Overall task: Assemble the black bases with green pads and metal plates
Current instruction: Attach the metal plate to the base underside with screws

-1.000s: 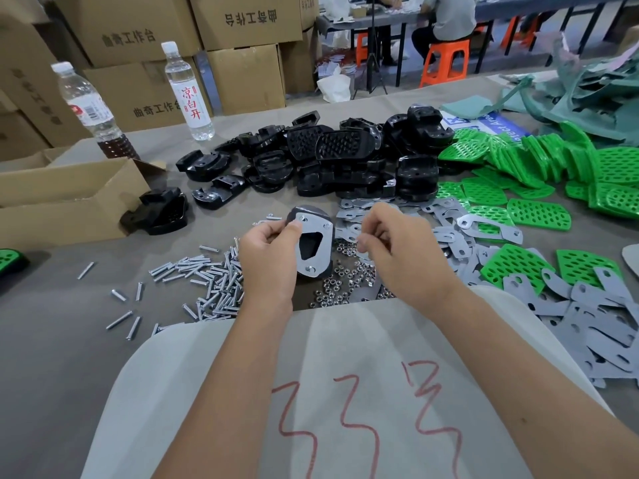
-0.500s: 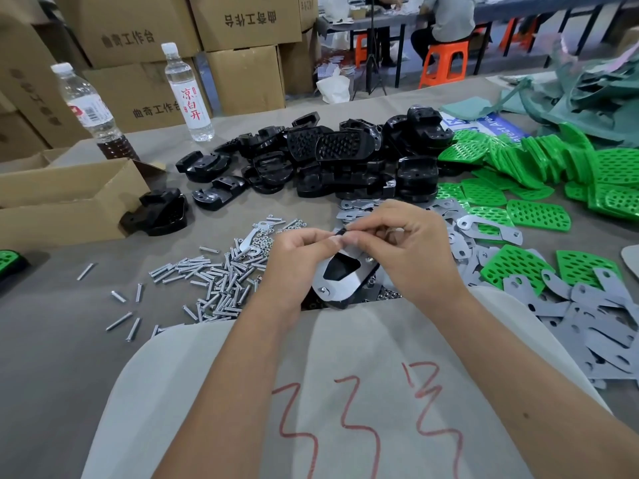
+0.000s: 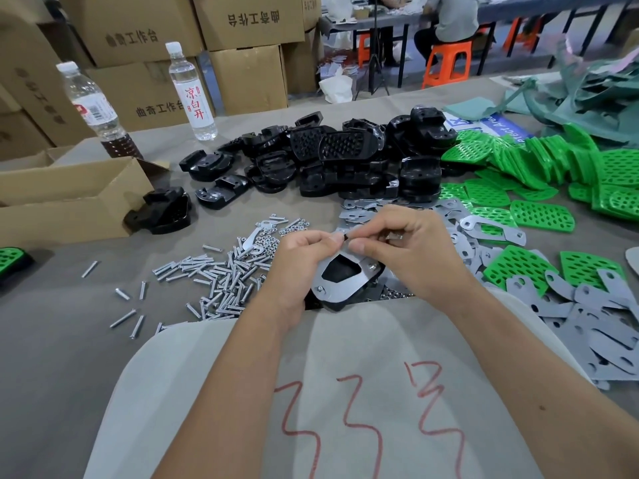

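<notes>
Left hand (image 3: 294, 261) grips the black base (image 3: 340, 304) with its metal plate (image 3: 345, 283) above the tabletop (image 3: 52, 340); right hand (image 3: 411, 250) pinches something tiny at the top edge, which could easily slip into the loose nuts (image 3: 266, 242) below

We are seeing two plastic water bottles standing upright at the far left of the table: a red-labelled bottle (image 3: 191, 95) and a bottle with dark liquid at its bottom (image 3: 95, 110). Stacked cardboard boxes (image 3: 242, 46) are sitting behind them, and an open cardboard box (image 3: 65, 198) is lying at the left edge. Farther back, a person is sitting on an orange stool (image 3: 449, 62). A white cloth with red marks (image 3: 345, 392) is lying nearest us.
</notes>
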`<act>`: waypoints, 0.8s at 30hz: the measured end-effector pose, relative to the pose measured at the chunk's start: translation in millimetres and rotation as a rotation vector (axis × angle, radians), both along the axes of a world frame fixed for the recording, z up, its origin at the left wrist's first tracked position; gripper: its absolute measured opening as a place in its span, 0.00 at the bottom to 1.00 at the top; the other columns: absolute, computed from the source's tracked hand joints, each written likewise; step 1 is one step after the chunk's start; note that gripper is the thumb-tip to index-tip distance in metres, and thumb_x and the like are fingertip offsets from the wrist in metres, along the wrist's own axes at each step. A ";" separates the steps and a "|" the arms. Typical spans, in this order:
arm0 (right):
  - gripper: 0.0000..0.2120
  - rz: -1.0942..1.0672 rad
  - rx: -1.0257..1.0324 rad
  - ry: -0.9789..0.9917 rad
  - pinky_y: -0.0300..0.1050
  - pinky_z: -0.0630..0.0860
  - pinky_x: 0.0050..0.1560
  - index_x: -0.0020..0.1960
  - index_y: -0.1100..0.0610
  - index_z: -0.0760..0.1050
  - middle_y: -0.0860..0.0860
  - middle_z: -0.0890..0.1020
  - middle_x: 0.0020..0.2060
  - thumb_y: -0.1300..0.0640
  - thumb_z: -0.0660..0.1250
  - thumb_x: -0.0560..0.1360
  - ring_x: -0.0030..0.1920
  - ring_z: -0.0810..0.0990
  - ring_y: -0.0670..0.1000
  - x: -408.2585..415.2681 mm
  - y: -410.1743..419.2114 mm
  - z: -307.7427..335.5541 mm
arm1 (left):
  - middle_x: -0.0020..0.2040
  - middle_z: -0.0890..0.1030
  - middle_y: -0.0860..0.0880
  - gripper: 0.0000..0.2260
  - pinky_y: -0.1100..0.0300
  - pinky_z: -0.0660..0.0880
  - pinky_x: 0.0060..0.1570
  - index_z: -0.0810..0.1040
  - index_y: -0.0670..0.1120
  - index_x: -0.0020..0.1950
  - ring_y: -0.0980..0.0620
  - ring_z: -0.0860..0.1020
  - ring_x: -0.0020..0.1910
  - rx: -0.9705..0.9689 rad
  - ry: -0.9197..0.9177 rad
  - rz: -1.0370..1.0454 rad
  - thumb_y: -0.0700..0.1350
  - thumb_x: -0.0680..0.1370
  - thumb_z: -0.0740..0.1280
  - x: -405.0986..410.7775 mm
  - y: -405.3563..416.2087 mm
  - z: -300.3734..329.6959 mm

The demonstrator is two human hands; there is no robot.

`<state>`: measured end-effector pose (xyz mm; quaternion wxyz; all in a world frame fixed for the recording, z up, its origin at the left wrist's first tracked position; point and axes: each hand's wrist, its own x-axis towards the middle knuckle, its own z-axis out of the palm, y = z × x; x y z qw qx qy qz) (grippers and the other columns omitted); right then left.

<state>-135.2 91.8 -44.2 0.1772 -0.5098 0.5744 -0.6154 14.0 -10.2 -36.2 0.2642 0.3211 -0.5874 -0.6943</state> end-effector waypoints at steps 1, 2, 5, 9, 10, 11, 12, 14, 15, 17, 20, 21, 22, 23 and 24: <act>0.06 0.018 0.009 -0.002 0.56 0.81 0.45 0.46 0.56 0.88 0.56 0.84 0.40 0.64 0.80 0.71 0.43 0.80 0.64 -1.9 0.7 0.6 | 0.44 0.84 0.37 0.12 0.50 0.74 0.44 0.81 0.31 0.51 0.42 0.80 0.42 0.001 0.001 -0.001 0.42 0.81 0.69 0.1 0.0 -0.1; 0.06 0.027 0.014 -0.001 0.54 0.81 0.44 0.46 0.56 0.88 0.56 0.83 0.39 0.64 0.80 0.71 0.43 0.79 0.64 -3.3 1.5 1.0 | 0.45 0.84 0.37 0.14 0.49 0.74 0.46 0.80 0.30 0.53 0.41 0.80 0.43 0.001 0.002 0.000 0.42 0.81 0.69 0.2 0.0 -0.1; 0.05 -0.009 0.011 0.043 0.53 0.80 0.41 0.44 0.55 0.87 0.52 0.83 0.37 0.62 0.81 0.71 0.40 0.80 0.61 -2.8 2.8 0.7 | 0.46 0.83 0.35 0.14 0.46 0.73 0.49 0.80 0.29 0.53 0.40 0.80 0.44 0.001 0.007 0.007 0.42 0.80 0.70 -0.4 1.0 0.6; 0.08 -0.091 -0.011 0.130 0.49 0.75 0.35 0.39 0.53 0.84 0.49 0.82 0.34 0.59 0.82 0.70 0.35 0.76 0.55 3.0 -0.1 -2.8 | 0.45 0.83 0.35 0.11 0.47 0.74 0.49 0.82 0.31 0.50 0.40 0.80 0.44 0.008 0.011 0.001 0.41 0.80 0.70 -1.0 1.9 1.0; 0.08 -0.088 -0.010 0.131 0.45 0.74 0.35 0.40 0.53 0.84 0.48 0.82 0.34 0.59 0.82 0.70 0.34 0.75 0.54 2.8 -0.3 -3.3 | 0.44 0.83 0.35 0.10 0.48 0.74 0.48 0.83 0.33 0.49 0.41 0.80 0.43 0.002 0.009 0.000 0.41 0.80 0.69 -1.2 2.0 1.2; 0.07 -0.076 -0.008 0.129 0.43 0.73 0.35 0.42 0.52 0.85 0.48 0.81 0.34 0.59 0.82 0.70 0.34 0.74 0.53 1.9 -0.4 -3.2 | 0.44 0.83 0.36 0.10 0.49 0.74 0.47 0.83 0.33 0.49 0.41 0.80 0.43 -0.001 0.008 -0.001 0.41 0.80 0.69 -1.2 2.2 1.4; 0.07 -0.062 -0.009 0.130 0.43 0.72 0.35 0.45 0.51 0.86 0.49 0.81 0.35 0.60 0.82 0.71 0.35 0.74 0.54 1.3 -0.4 -3.0 | 0.44 0.83 0.36 0.11 0.50 0.74 0.46 0.82 0.31 0.50 0.41 0.80 0.43 -0.001 0.008 -0.002 0.41 0.80 0.69 -1.2 2.4 1.7; 0.09 -0.039 -0.018 0.137 0.49 0.74 0.36 0.49 0.50 0.88 0.52 0.80 0.38 0.62 0.81 0.72 0.37 0.73 0.56 1.1 -1.0 -2.1 | 0.45 0.83 0.35 0.12 0.49 0.73 0.47 0.81 0.30 0.52 0.40 0.80 0.44 0.009 0.010 -0.001 0.41 0.81 0.69 -1.7 2.5 1.5; 0.09 -0.033 -0.025 0.135 0.52 0.74 0.36 0.49 0.51 0.88 0.53 0.80 0.38 0.62 0.80 0.72 0.37 0.73 0.57 1.2 -1.2 -1.8 | 0.46 0.83 0.35 0.12 0.49 0.73 0.47 0.82 0.30 0.52 0.40 0.80 0.44 0.012 0.011 0.000 0.40 0.81 0.69 -1.8 2.3 1.2; 0.08 -0.032 -0.027 0.123 0.56 0.75 0.37 0.49 0.51 0.89 0.53 0.81 0.39 0.62 0.80 0.73 0.38 0.75 0.58 0.9 -0.9 -1.9 | 0.45 0.84 0.35 0.09 0.51 0.75 0.45 0.84 0.35 0.48 0.41 0.80 0.43 0.010 0.012 0.001 0.40 0.81 0.69 -1.9 2.0 1.0; 0.07 -0.058 -0.009 0.153 0.58 0.78 0.39 0.50 0.52 0.89 0.51 0.82 0.40 0.62 0.78 0.74 0.41 0.79 0.57 -0.5 0.4 -2.9 | 0.44 0.84 0.36 0.08 0.52 0.76 0.43 0.85 0.39 0.45 0.41 0.81 0.42 0.004 0.010 -0.008 0.40 0.81 0.69 -1.6 2.2 1.3; 0.06 -0.080 -0.013 0.182 0.57 0.78 0.39 0.49 0.53 0.89 0.50 0.82 0.39 0.61 0.79 0.74 0.41 0.80 0.57 0.1 0.2 -3.0 | 0.43 0.84 0.37 0.09 0.52 0.76 0.43 0.85 0.40 0.43 0.42 0.81 0.41 -0.002 0.006 -0.009 0.40 0.81 0.69 -1.7 2.5 1.5; 0.05 -0.105 -0.021 0.209 0.55 0.78 0.39 0.48 0.54 0.89 0.50 0.82 0.39 0.61 0.79 0.73 0.40 0.79 0.56 1.4 -0.2 -2.9 | 0.42 0.84 0.38 0.10 0.53 0.76 0.42 0.85 0.42 0.40 0.43 0.81 0.40 -0.012 0.001 -0.007 0.40 0.80 0.69 -2.0 2.8 1.6; 0.04 -0.131 -0.031 0.227 0.53 0.77 0.39 0.46 0.55 0.88 0.50 0.81 0.38 0.61 0.80 0.73 0.39 0.79 0.55 3.2 -0.7 -2.6 | 0.41 0.84 0.39 0.12 0.53 0.76 0.42 0.85 0.44 0.38 0.43 0.81 0.39 -0.021 -0.002 -0.003 0.39 0.80 0.69 -2.4 2.9 1.2; 0.03 -0.154 -0.040 0.238 0.51 0.76 0.38 0.44 0.55 0.88 0.50 0.81 0.37 0.60 0.81 0.72 0.38 0.78 0.54 5.0 -1.2 -2.3 | 0.41 0.84 0.40 0.13 0.53 0.76 0.42 0.84 0.45 0.36 0.44 0.81 0.39 -0.026 -0.003 -0.001 0.39 0.80 0.69 -2.9 3.1 0.8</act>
